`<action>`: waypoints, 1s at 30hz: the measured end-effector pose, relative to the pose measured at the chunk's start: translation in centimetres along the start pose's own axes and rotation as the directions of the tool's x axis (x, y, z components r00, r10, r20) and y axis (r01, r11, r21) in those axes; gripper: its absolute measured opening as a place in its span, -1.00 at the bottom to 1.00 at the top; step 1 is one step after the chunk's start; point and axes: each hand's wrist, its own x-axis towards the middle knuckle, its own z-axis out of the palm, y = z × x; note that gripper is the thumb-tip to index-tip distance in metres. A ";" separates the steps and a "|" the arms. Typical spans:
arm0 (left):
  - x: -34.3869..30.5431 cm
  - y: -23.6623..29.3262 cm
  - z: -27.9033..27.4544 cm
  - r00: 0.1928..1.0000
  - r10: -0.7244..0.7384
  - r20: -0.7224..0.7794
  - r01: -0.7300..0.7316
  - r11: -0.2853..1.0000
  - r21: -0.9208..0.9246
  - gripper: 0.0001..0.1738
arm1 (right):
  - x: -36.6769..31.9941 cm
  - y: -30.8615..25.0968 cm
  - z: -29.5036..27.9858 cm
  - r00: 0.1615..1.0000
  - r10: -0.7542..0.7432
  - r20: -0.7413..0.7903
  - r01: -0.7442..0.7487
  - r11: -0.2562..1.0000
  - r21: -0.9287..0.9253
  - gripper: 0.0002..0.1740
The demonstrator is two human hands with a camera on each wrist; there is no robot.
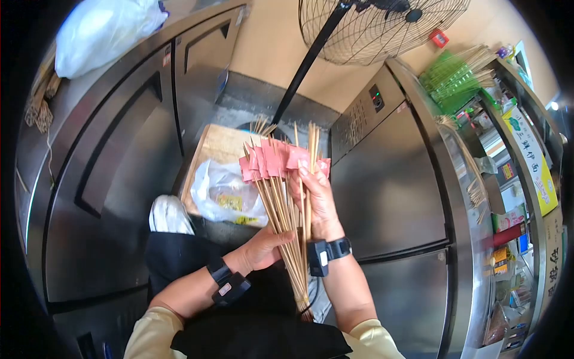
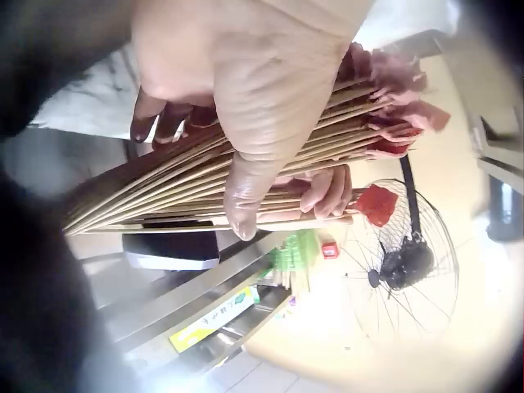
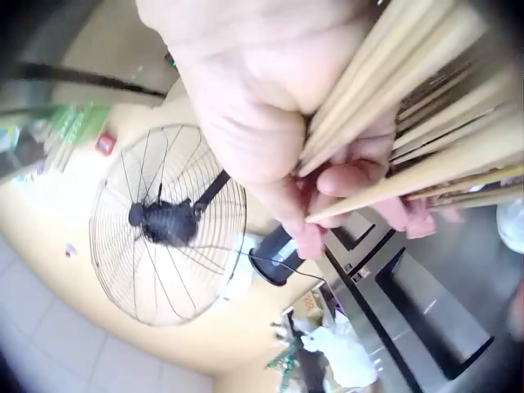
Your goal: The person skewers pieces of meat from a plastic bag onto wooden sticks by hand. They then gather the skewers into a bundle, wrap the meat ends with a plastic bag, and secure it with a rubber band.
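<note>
A thick bundle of bamboo skewers (image 1: 280, 208) fans upward in front of the lap, its lower ends gathered close to the apron. Flat pink meat slices (image 1: 272, 158) are threaded near the skewers' upper ends. My left hand (image 1: 263, 249) grips the bundle around its middle, thumb across the front in the left wrist view. Higher up on the right, my right hand (image 1: 320, 202) pinches a skewer close under a pink slice (image 1: 297, 157). Several bare skewers (image 3: 385, 78) also lie in the right palm. Part of the right fingers is hidden behind the sticks.
Beyond the hands, a plastic bag (image 1: 224, 194) lies on a wooden board (image 1: 222, 142). Steel cabinets (image 1: 113, 185) flank both sides. A black-poled fan (image 1: 382, 24) stands ahead. A cluttered shelf (image 1: 532, 161) and a green basket (image 1: 447, 81) of skewers are at right.
</note>
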 end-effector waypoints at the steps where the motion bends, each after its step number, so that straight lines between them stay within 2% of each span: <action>1: 0.4 0.7 0.2 0.998 0.054 -0.038 -0.054 0.998 0.016 -0.38 | 1.1 0.2 0.0 0.999 -0.001 -0.033 0.000 1.000 -0.023 -0.87; 2: 0.6 1.2 0.4 0.995 0.053 -0.080 -0.053 0.999 0.004 -0.43 | 1.7 0.5 0.2 0.998 0.008 -0.066 -0.013 0.997 -0.073 -0.86; 5: 0.6 0.6 -0.7 0.966 0.158 -0.203 -0.137 0.984 0.113 -0.50 | 2.8 2.9 -1.2 0.999 0.009 -0.051 -0.017 0.985 -0.173 -0.75; 7: 0.5 0.2 -1.9 0.952 0.187 -0.242 -0.159 0.979 0.129 -0.55 | 2.7 3.7 -0.7 0.993 0.038 -0.114 -0.060 0.979 -0.197 -0.68; 9: 0.2 0.0 -2.8 0.942 0.220 -0.255 -0.185 0.971 0.153 -0.56 | 2.6 4.3 0.0 0.984 0.043 -0.174 -0.094 0.952 -0.293 -0.81; 12: 0.3 -0.3 -3.8 0.943 0.225 -0.244 -0.188 0.968 0.166 -0.59 | 3.0 4.4 0.1 0.973 0.057 -0.222 -0.153 0.883 -0.443 -0.81; 15: 0.5 -0.7 -5.4 0.934 0.227 -0.276 -0.191 0.970 0.152 -0.56 | 3.3 5.0 -1.2 0.958 -0.025 -0.284 -0.157 0.786 -0.597 -0.71; 19: 0.5 -0.9 -5.4 0.925 0.248 -0.286 -0.216 0.966 0.140 -0.55 | 3.0 5.4 -1.7 0.936 -0.104 -0.335 -0.203 0.617 -0.760 -0.79; 20: 0.4 -1.0 -5.5 0.924 0.246 -0.293 -0.213 0.967 0.140 -0.55 | 2.9 5.6 -1.5 0.933 -0.180 -0.313 -0.152 0.589 -0.794 -0.81; 23: 0.3 -0.6 -4.6 0.913 0.281 -0.295 -0.242 0.957 0.161 -0.56 | 2.0 4.7 -0.6 0.929 -0.036 -0.367 -0.194 0.800 -0.568 -0.85; 25: 0.2 -0.3 -4.2 0.916 0.273 -0.293 -0.235 0.959 0.160 -0.58 | 0.7 3.5 0.2 0.931 0.065 -0.358 -0.222 0.881 -0.417 -0.87; 27: 0.1 -0.1 -4.2 0.931 0.215 -0.295 -0.182 0.974 0.136 -0.62 | -0.7 3.0 0.3 0.928 0.165 -0.334 -0.260 0.928 -0.265 -0.86; 28: 0.1 -0.1 -4.0 0.929 0.219 -0.298 -0.190 0.974 0.125 -0.71 | -1.6 2.9 0.2 0.924 0.210 -0.319 -0.280 0.941 -0.191 -0.84; 30: 0.3 0.2 -3.6 0.923 0.217 -0.319 -0.179 0.973 0.144 -0.75 | -3.2 3.1 -0.1 0.916 0.269 -0.298 -0.304 0.950 -0.076 -0.77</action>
